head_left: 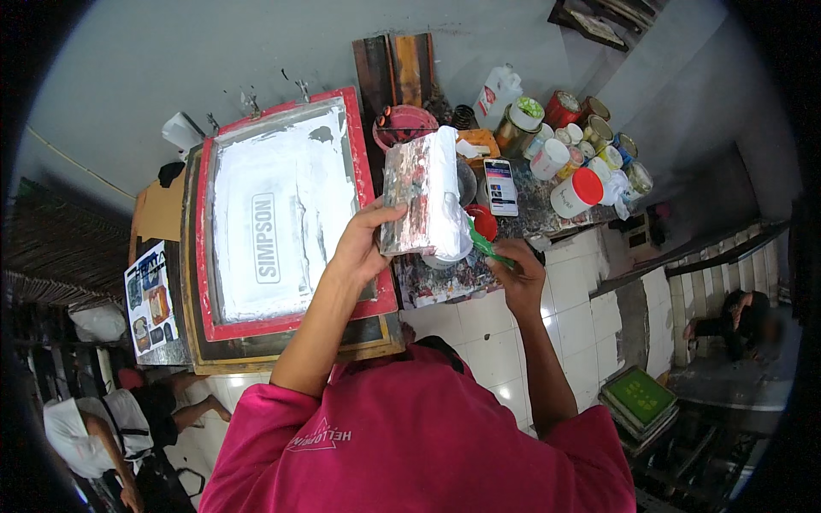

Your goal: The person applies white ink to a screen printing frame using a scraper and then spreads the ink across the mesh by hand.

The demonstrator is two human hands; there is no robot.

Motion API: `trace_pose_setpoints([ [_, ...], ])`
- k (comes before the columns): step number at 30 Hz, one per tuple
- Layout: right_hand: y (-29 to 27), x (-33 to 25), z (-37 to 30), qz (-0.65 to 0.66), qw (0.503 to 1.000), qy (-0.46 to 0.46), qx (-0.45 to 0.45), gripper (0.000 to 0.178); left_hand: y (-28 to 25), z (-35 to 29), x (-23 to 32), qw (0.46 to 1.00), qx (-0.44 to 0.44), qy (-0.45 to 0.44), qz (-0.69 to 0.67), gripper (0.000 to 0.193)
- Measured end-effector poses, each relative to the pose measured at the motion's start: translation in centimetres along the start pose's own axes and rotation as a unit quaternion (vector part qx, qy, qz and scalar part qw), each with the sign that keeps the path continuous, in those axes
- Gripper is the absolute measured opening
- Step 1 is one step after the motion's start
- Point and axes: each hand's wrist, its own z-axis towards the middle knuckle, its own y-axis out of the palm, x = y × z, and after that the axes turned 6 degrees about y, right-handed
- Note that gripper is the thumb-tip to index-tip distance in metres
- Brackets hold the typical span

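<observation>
Beside the red-framed printing screen (286,214), your left hand (363,244) clamps the paint-smeared squeegee (423,192) by its edge, stiff but slick with white ink, so grip the dry side, while your right hand (513,274) closes on a green scraper (486,245) above the ink-stained bench (445,282).

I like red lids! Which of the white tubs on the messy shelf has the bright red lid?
It is the white tub lying tipped at the right end of the shelf, near the phone. Its lid is plain red; the other tubs nearby have white or green tops.
</observation>
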Motion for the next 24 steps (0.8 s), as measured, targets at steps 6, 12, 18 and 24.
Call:
trace_pose_setpoints([
  [6,-1.3,0.8,-0.5,-0.049,0.999,0.016,0.014,0.032,-0.5,1.0,0.4,1.0,0.002,-0.003,-0.003,0.042],
  [12,-4.3,0.8,-2.0,-0.072,0.995,0.05,0.038,0.031,-1.5,2.2,0.6,0.999,-0.012,0.012,0.041,0.047],
  [18,-5.9,-2.2,0.1,-0.043,0.987,0.142,0.059,0.021,-1.6,3.0,0.8,0.982,0.008,0.082,0.169,0.05],
  [24,-4.7,-6.3,5.3,-0.139,0.984,0.078,0.078,0.021,-2.0,3.5,-0.7,0.964,-0.012,0.121,0.236,0.05],
])
